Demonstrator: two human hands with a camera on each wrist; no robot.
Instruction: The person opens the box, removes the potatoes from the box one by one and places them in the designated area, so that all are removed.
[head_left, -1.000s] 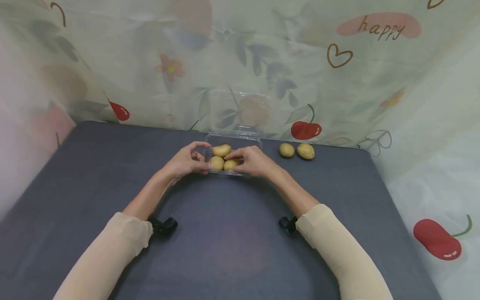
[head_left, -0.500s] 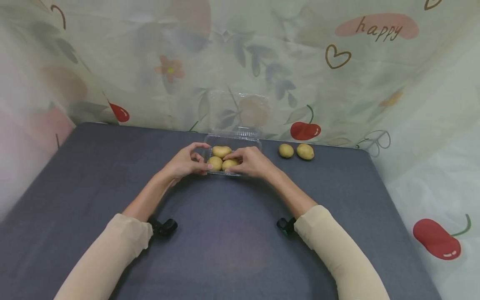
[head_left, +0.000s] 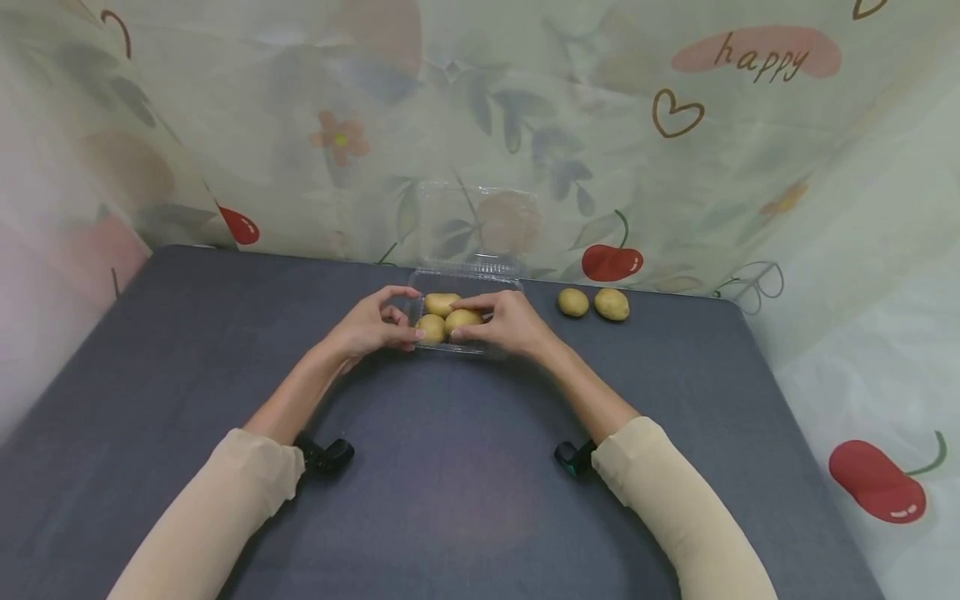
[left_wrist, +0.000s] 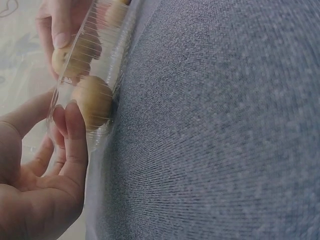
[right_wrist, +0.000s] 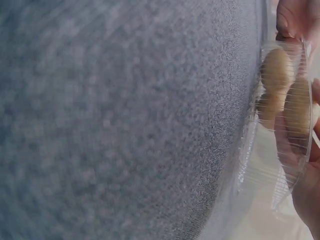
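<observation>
A clear plastic clamshell container (head_left: 450,349) stands at the far side of the table, its lid (head_left: 480,223) raised at the back. My left hand (head_left: 366,323) holds its left end, fingers and thumb at the rim. My right hand (head_left: 513,323) reaches into the container and pinches a yellow potato (head_left: 464,320) between thumb and fingers. Left of that sits a second potato (head_left: 431,329), seen through the ribbed wall in the left wrist view. A third potato (head_left: 440,304) lies behind them, partly covered by the right fingers.
Two loose potatoes, a smaller one (head_left: 573,302) and a larger one (head_left: 612,305), lie on the dark grey table (head_left: 465,467) to the right of the container. A printed curtain (head_left: 300,192) hangs right behind the table's back edge.
The pinched potato has come up a little and now overlaps the others more, with the right fingers spread further over it. My left hand stays on the container's left end.
</observation>
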